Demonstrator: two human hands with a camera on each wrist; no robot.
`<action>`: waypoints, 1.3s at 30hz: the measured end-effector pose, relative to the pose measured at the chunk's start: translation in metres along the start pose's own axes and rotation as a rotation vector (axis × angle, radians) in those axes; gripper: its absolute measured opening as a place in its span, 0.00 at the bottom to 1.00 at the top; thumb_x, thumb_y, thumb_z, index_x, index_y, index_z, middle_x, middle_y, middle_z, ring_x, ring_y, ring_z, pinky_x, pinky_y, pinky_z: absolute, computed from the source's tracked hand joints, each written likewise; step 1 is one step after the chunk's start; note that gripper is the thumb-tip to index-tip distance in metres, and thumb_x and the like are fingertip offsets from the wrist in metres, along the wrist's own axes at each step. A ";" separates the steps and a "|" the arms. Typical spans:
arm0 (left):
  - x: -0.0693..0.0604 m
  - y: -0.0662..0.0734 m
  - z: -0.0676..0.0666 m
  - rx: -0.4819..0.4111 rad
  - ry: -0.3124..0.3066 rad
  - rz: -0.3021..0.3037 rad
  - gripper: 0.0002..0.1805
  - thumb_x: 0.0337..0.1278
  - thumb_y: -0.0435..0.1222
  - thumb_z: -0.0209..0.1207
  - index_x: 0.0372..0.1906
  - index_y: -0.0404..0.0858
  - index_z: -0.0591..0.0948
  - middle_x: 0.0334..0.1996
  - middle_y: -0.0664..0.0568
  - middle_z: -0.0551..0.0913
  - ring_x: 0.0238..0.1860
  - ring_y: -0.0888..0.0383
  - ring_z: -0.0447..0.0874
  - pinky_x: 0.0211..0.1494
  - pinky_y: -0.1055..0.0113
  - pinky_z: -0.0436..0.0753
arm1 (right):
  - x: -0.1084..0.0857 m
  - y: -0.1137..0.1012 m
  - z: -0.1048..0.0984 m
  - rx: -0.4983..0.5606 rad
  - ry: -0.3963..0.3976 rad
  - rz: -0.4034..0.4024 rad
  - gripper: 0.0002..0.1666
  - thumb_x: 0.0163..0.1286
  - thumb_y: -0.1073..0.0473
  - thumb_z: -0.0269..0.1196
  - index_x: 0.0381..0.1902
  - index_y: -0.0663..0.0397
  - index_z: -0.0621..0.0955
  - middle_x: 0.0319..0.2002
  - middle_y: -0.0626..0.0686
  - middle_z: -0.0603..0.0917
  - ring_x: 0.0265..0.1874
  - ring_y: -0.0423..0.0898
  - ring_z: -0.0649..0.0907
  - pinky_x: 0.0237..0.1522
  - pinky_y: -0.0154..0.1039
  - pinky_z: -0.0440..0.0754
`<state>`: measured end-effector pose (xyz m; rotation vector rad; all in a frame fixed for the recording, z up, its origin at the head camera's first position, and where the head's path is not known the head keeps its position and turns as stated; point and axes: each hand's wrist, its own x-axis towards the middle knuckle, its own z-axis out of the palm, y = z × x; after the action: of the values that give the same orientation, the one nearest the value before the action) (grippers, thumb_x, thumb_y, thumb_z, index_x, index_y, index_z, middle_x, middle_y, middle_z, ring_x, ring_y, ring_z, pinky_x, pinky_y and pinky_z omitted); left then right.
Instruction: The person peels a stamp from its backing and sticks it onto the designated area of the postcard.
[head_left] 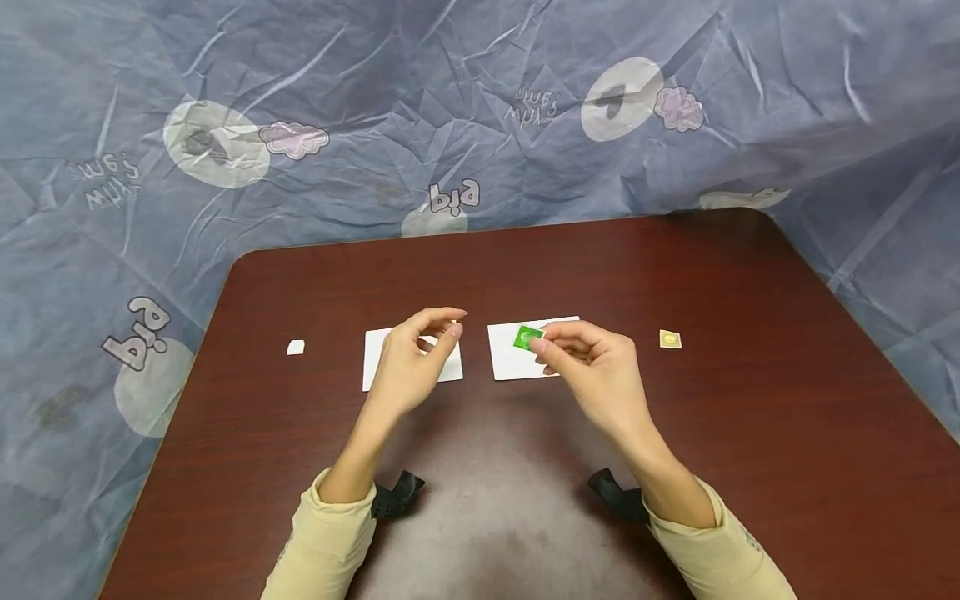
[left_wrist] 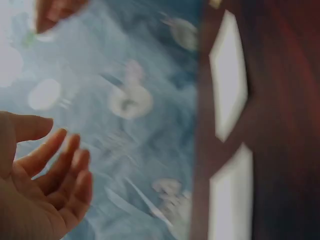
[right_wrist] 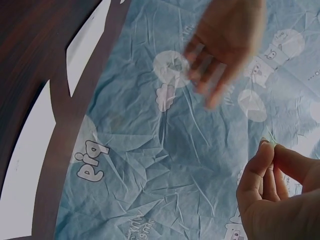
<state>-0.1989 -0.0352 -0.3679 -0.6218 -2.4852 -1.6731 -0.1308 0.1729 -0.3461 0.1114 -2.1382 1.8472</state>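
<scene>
A small green square point(head_left: 528, 337) is pinched between the thumb and forefinger of my right hand point(head_left: 600, 371), above the right white card point(head_left: 513, 360). In the right wrist view my right hand point(right_wrist: 280, 185) holds it almost edge-on, as a thin green sliver point(right_wrist: 270, 137). My left hand point(head_left: 412, 358) is raised over the left white card point(head_left: 375, 358), its fingers loosely bent with a gap to the thumb. No object shows in the left hand point(left_wrist: 45, 180) in the left wrist view, where its fingers are relaxed.
On the brown table point(head_left: 480, 275), a small white piece point(head_left: 296, 347) lies at the left and a small yellow square point(head_left: 670, 339) at the right. A wrinkled blue-grey printed cloth point(head_left: 480, 108) hangs behind the table. Black straps point(head_left: 397, 495) show at both wrists.
</scene>
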 end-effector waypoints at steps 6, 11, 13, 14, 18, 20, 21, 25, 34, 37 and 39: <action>0.006 -0.042 -0.001 0.250 -0.097 -0.110 0.20 0.62 0.37 0.59 0.59 0.39 0.77 0.53 0.43 0.76 0.55 0.46 0.72 0.54 0.50 0.71 | 0.003 0.002 -0.001 -0.004 0.019 -0.033 0.06 0.59 0.72 0.67 0.35 0.68 0.82 0.24 0.53 0.84 0.22 0.45 0.81 0.28 0.35 0.81; 0.011 -0.063 0.004 0.385 -0.274 -0.220 0.31 0.65 0.42 0.57 0.70 0.38 0.64 0.67 0.39 0.62 0.67 0.40 0.57 0.64 0.44 0.61 | 0.004 0.004 -0.003 0.006 0.028 -0.036 0.09 0.59 0.73 0.67 0.39 0.69 0.82 0.26 0.55 0.85 0.22 0.44 0.82 0.29 0.35 0.82; 0.014 -0.068 0.006 0.443 -0.317 -0.236 0.35 0.65 0.43 0.57 0.72 0.37 0.60 0.70 0.38 0.57 0.70 0.39 0.52 0.68 0.45 0.55 | 0.005 0.005 -0.003 0.004 0.029 -0.041 0.09 0.59 0.73 0.67 0.39 0.69 0.82 0.26 0.52 0.85 0.22 0.43 0.82 0.28 0.34 0.81; 0.015 -0.071 0.008 0.476 -0.333 -0.239 0.36 0.65 0.44 0.56 0.72 0.37 0.58 0.71 0.38 0.55 0.70 0.39 0.50 0.69 0.45 0.52 | 0.005 0.005 -0.004 0.005 0.029 -0.045 0.08 0.59 0.73 0.66 0.38 0.69 0.82 0.25 0.51 0.84 0.22 0.43 0.81 0.28 0.33 0.81; 0.018 -0.078 0.011 0.586 -0.378 -0.268 0.38 0.65 0.46 0.56 0.73 0.37 0.55 0.72 0.38 0.52 0.72 0.38 0.44 0.69 0.42 0.45 | 0.005 0.007 -0.004 0.001 0.028 -0.054 0.06 0.60 0.72 0.66 0.37 0.69 0.82 0.24 0.47 0.83 0.22 0.45 0.82 0.27 0.32 0.80; 0.019 -0.081 0.011 0.610 -0.391 -0.290 0.39 0.65 0.47 0.56 0.74 0.38 0.55 0.73 0.38 0.50 0.72 0.38 0.42 0.68 0.39 0.44 | 0.005 0.007 -0.004 -0.001 0.028 -0.056 0.06 0.60 0.72 0.66 0.36 0.68 0.82 0.24 0.48 0.83 0.22 0.46 0.82 0.27 0.32 0.80; 0.020 -0.082 0.011 0.615 -0.402 -0.303 0.39 0.65 0.47 0.56 0.74 0.39 0.55 0.73 0.39 0.49 0.72 0.38 0.40 0.68 0.38 0.43 | 0.006 0.008 -0.004 -0.004 0.028 -0.054 0.06 0.60 0.71 0.66 0.36 0.68 0.82 0.24 0.48 0.83 0.22 0.47 0.82 0.27 0.32 0.80; 0.021 -0.085 0.009 0.621 -0.439 -0.340 0.39 0.65 0.50 0.55 0.74 0.39 0.54 0.74 0.39 0.45 0.72 0.37 0.35 0.67 0.36 0.41 | 0.006 0.011 -0.002 -0.012 0.022 -0.045 0.06 0.61 0.70 0.66 0.36 0.67 0.83 0.24 0.50 0.83 0.22 0.47 0.81 0.27 0.33 0.80; 0.019 -0.086 0.005 0.650 -0.525 -0.390 0.41 0.65 0.53 0.53 0.75 0.43 0.51 0.75 0.41 0.39 0.72 0.37 0.31 0.66 0.35 0.40 | 0.013 0.027 0.009 -0.088 -0.027 0.034 0.06 0.61 0.68 0.66 0.35 0.66 0.82 0.24 0.51 0.83 0.20 0.44 0.80 0.26 0.33 0.79; 0.019 -0.084 0.006 0.667 -0.549 -0.388 0.42 0.65 0.54 0.53 0.76 0.44 0.51 0.75 0.41 0.38 0.72 0.37 0.31 0.66 0.35 0.41 | 0.021 0.035 0.014 -0.165 -0.065 0.071 0.06 0.62 0.66 0.67 0.36 0.63 0.82 0.24 0.51 0.83 0.21 0.45 0.80 0.25 0.33 0.78; 0.020 -0.084 0.007 0.680 -0.557 -0.388 0.42 0.65 0.55 0.53 0.76 0.44 0.51 0.75 0.41 0.38 0.72 0.37 0.31 0.66 0.35 0.42 | 0.028 0.041 0.020 -0.206 -0.108 0.095 0.06 0.62 0.65 0.67 0.36 0.62 0.82 0.24 0.51 0.84 0.22 0.50 0.81 0.25 0.33 0.77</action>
<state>-0.2473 -0.0504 -0.4377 -0.5917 -3.4723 -0.6317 -0.1719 0.1647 -0.3797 0.0648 -2.4331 1.6934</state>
